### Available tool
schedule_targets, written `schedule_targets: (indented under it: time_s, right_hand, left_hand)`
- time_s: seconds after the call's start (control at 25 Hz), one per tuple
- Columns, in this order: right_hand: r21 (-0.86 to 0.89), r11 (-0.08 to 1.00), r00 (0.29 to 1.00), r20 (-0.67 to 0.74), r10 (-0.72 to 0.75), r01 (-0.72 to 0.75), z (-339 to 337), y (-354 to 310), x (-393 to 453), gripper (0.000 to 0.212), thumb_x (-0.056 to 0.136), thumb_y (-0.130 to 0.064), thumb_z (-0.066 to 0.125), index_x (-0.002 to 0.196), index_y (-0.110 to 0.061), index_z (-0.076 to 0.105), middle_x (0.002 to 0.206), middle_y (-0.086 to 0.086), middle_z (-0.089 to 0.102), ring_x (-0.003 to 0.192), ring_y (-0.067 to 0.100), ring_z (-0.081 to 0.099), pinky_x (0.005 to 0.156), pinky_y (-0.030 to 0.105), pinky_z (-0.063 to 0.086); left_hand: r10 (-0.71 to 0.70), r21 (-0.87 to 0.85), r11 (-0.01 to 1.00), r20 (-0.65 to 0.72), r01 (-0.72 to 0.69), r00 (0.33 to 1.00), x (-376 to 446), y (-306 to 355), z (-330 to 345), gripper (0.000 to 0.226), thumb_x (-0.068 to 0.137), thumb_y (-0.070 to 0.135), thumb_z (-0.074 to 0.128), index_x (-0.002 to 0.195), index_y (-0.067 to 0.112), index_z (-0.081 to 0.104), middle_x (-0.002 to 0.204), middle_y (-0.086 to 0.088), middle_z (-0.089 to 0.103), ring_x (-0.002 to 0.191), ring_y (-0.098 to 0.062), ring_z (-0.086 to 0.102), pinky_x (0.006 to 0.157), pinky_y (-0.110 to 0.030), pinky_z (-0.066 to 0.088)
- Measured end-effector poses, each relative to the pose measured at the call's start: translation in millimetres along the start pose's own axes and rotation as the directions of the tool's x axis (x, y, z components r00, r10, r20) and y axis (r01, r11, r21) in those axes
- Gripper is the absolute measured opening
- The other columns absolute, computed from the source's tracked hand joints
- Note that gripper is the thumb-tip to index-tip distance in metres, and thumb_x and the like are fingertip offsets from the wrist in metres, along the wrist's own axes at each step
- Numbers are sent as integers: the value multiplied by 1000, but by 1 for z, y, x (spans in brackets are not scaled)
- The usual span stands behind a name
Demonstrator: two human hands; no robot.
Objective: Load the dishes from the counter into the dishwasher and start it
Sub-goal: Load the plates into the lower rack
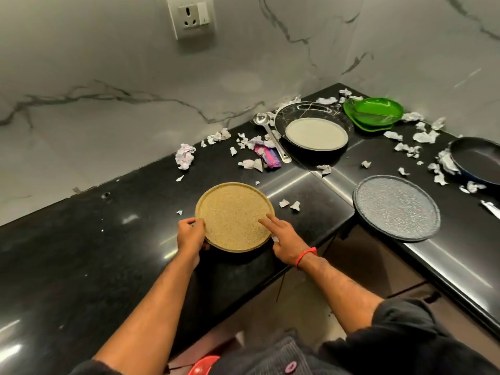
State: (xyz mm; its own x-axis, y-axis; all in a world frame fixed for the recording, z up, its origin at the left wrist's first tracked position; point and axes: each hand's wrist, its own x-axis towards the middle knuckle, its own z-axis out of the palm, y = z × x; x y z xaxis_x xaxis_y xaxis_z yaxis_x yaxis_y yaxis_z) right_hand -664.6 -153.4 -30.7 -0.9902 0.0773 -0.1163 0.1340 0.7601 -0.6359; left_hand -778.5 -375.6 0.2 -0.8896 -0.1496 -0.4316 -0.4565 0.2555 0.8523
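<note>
On the black L-shaped worktop (81, 253), near its front edge by the inner corner, lies the tan plate (234, 216), the dish now in hand. The left hand (190, 232) grips the plate's left rim with curled fingers, and that side looks tipped slightly up off the stone. The right hand (284, 239) lays two straight fingers (266, 221) flat on the plate's face near its right rim, open and pressing rather than gripping. To do this step well, the right hand probably needs to slide out to the rim and curl under it while the left keeps lifting, so the plate comes away level and held on both sides; a speckled, flat plate on polished stone is likely to skid if only pushed.

Right of the tan plate, across the corner gap, a grey speckled plate (396, 209) overhangs the worktop edge and could be knocked off by a passing elbow. Behind the tan plate sits a black pan (311, 131) with a pale plate (316, 133) resting in it, and a steel ladle (267, 131) lies just beside the pan's left side. Further back and right are green dishes (374, 112), stacked, and a dark pan (476, 161) at the far right. Torn paper scraps (185, 155) and a purple wrapper (266, 156) litter the stone behind the tan plate; a few scraps lie near its right rim. No dishwasher is visible, so loading has hardly begun.
</note>
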Motion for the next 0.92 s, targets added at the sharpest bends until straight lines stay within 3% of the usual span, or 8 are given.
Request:
schedule_targets:
  time_s: [0.12,0.2,0.36,0.48,0.56,0.72,0.84,0.92]
  right_hand:
    - [47,991,985,-126,-117,124,-9,6,-6,80,81,4,50,151,-31,33,160,6,25,148,25,18,123,43,14]
    - [54,985,958,-248,-144,162,-19,9,-15,74,82,-2,58,148,-29,40,158,6,30,148,22,17,123,41,11]
    - [56,998,858,-513,-7,41,-43,33,-57,57,89,-15,61,143,-30,48,157,5,32,147,31,22,120,45,19]
    - [44,997,798,-598,78,-65,-53,54,-111,47,92,-24,59,139,-25,54,153,8,39,145,34,27,118,48,25]
    - [71,988,758,-634,151,-137,-52,63,-154,42,95,-30,55,135,-21,57,150,11,42,143,34,30,117,48,28]
    - [180,927,608,-710,354,-330,-29,74,-257,58,97,-58,42,131,-15,62,148,14,44,141,33,35,117,46,30]
    - [217,874,491,-757,432,-434,-6,79,-331,47,100,-44,37,132,-19,61,150,12,42,141,31,36,115,49,32]
    - [250,831,399,-784,475,-497,8,79,-375,38,99,-29,42,132,-23,61,151,9,42,141,30,36,114,50,33]
  left_hand:
    - [64,-138,989,74,-54,995,-19,35,5,24,97,16,53,120,14,46,95,-8,57,68,-21,61,45,-32,55]
    - [156,-145,980,109,-140,982,-34,58,11,24,99,18,53,123,16,49,97,-10,58,67,-22,61,42,-30,54]
    - [277,-95,961,278,-260,920,-56,83,37,26,98,17,47,118,18,64,94,-9,58,68,-17,57,45,-28,51]
    - [256,-62,965,430,-254,866,-86,80,74,30,98,15,46,116,17,70,85,-9,57,58,-14,53,42,-25,48]
    - [208,-24,973,538,-231,817,-107,69,103,30,99,18,47,119,18,70,85,-7,59,62,-16,56,46,-27,51]
    - [134,71,956,760,-285,636,-162,35,160,30,102,23,52,126,18,68,105,-6,71,86,-20,65,77,-42,59]
    - [40,96,947,910,-306,412,-220,7,187,24,102,25,55,125,23,63,97,-1,67,76,-18,64,60,-37,60]
    - [-39,145,928,954,-343,298,-260,-14,199,40,100,27,59,139,21,53,103,-3,66,75,-20,62,57,-38,60]
